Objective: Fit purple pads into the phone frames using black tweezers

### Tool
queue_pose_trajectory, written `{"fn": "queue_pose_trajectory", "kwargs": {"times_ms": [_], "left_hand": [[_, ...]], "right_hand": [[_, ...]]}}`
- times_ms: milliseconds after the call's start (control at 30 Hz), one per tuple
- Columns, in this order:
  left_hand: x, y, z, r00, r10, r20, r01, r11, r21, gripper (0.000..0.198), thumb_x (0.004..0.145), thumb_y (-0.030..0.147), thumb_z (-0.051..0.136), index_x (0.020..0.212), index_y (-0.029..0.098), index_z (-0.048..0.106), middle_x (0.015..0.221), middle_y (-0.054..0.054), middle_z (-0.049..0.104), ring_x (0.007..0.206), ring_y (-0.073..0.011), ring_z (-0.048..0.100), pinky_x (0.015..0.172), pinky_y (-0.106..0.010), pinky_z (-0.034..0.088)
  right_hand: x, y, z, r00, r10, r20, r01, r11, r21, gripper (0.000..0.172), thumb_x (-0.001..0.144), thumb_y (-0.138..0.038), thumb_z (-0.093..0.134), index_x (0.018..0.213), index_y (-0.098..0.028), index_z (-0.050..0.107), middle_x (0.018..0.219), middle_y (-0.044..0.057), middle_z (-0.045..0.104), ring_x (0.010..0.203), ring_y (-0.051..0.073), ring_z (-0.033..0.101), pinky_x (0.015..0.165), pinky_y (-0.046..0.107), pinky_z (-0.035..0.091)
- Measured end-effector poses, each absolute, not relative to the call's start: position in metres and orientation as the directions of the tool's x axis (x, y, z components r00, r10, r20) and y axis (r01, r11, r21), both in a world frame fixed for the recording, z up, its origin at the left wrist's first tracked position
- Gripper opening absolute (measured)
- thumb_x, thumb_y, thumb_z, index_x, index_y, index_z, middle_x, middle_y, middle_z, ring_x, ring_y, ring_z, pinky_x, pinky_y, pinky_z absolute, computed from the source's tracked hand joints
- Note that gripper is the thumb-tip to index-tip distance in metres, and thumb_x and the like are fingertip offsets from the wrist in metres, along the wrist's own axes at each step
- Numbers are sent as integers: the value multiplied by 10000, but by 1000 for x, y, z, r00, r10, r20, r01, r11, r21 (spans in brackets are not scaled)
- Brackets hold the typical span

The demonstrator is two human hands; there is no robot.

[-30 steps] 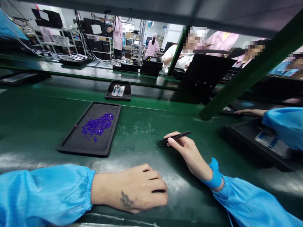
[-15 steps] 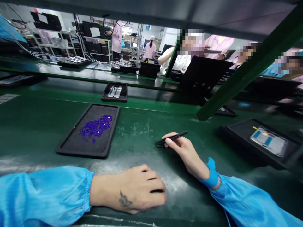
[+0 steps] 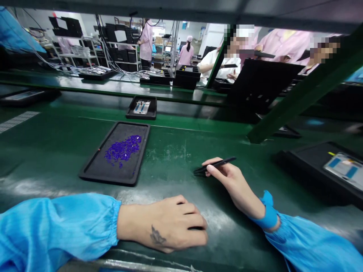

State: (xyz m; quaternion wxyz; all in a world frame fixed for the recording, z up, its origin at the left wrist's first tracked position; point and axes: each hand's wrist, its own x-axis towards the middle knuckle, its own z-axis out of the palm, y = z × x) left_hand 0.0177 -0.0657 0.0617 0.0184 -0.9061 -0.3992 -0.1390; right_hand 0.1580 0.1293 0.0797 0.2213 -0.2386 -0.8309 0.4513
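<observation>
Black tweezers (image 3: 218, 165) lie between the thumb and fingers of my right hand (image 3: 231, 179). Their tips point left, just above the green tabletop (image 3: 170, 147). My left hand (image 3: 167, 224) rests palm down nearer to me, its fingers curled loosely under. Its palm and fingertips are hidden, so whether anything is beneath them does not show. Left of the tweezers, apart from both hands, sits a shallow black tray (image 3: 93, 172). A spread of tiny purple-blue pieces (image 3: 124, 149) lies in it, with a few white specks among them.
A small black tray (image 3: 150, 115) behind holds a silver phone-like part (image 3: 141, 107). At the right edge, a black tray (image 3: 303, 162) carries a similar part (image 3: 346, 168) with blue strips. A slanted green post (image 3: 283, 109) rises nearby. People work beyond the shelf.
The whole scene has shifted a little to the right as my head turned. Both hands keep about the same place over the table, and the tweezers stay in my right hand.
</observation>
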Motion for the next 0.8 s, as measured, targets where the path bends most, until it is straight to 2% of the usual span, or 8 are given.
{"fn": "queue_pose_trajectory", "kwargs": {"times_ms": [200, 800], "left_hand": [[18, -65, 61, 642, 715, 278, 726, -683, 78, 197, 959, 230, 545, 1140, 156, 564, 1206, -60, 615, 1057, -186, 555, 861, -339, 440], [19, -65, 58, 643, 722, 257, 725, -681, 101, 215, 1023, 254, 417, 1172, 149, 531, 1239, -37, 592, 1068, -185, 530, 908, -346, 423]], "right_hand": [[158, 128, 80, -782, 603, 154, 187, 464, -866, 308, 922, -493, 610, 958, -195, 683, 815, 35, 651, 778, 203, 608, 772, 331, 502], [159, 130, 79, -790, 593, 152, 159, 438, -885, 298, 923, -476, 616, 955, -184, 669, 796, 31, 623, 767, 199, 584, 760, 336, 483]]}}
